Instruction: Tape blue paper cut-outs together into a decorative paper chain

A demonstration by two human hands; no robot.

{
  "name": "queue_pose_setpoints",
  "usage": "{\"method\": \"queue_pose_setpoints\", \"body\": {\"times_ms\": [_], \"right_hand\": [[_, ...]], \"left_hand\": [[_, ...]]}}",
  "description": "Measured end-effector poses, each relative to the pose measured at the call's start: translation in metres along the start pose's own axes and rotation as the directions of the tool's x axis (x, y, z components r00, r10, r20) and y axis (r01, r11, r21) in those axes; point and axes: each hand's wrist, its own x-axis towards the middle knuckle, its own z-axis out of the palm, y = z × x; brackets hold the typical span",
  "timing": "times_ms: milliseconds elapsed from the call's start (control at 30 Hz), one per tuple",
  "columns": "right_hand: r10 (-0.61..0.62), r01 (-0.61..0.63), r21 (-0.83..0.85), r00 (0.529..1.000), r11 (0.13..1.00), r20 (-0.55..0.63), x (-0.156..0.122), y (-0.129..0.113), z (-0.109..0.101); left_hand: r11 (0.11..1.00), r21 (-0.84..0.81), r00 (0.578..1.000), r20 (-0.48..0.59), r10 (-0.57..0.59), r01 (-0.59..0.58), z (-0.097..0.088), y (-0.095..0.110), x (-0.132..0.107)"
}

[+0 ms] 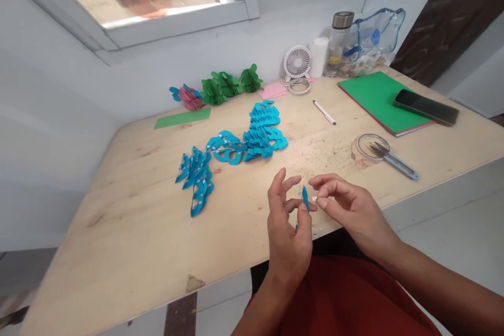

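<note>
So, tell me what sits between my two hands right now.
In the head view, a small blue paper piece stands between them, pinched by the left hand; the right hand holds a tiny white bit beside it.

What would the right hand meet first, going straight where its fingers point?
Probably the blue paper piece held in the left hand; the right hand, pinching a white bit, points at it.

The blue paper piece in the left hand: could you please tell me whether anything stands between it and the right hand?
Nothing visible does. The left hand pinches the blue paper piece, and the right hand, pinching a tiny white bit, sits just beside it across a small open gap.
</note>
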Motion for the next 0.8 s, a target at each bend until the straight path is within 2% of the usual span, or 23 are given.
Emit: {"method": "queue_pose_setpoints", "body": {"times_ms": [133,300,467,600,800], "right_hand": [[0.158,-0.158,0.210,0.987,0.965,0.017,-0.004,0.000,0.012],[0.231,-0.226,0.312,0.973,0.923,0.024,-0.003,0.006,0.017],[0.178,-0.171,0.341,0.984,0.924,0.012,-0.003,0.011,0.017],[0.188,-0.182,0.322,0.982,0.929,0.012,-0.004,0.014,0.016],[0.171,-0.160,0.264,0.985,0.951,-0.018,-0.003,0.020,0.015]], "left_hand": [[0.981,0.136,0.990,-0.011,0.140,-0.137,0.000,-0.004,-0.002],[0.976,0.135,0.985,0.022,0.171,-0.173,-0.001,-0.007,-0.004],[0.995,0.032,0.996,0.017,0.090,-0.090,-0.002,-0.002,-0.006],[1.000,-0.018,1.000,0.010,0.022,-0.022,-0.001,0.000,-0.007],[0.982,-0.137,0.991,0.006,-0.134,0.133,0.000,0.000,-0.005]]}}
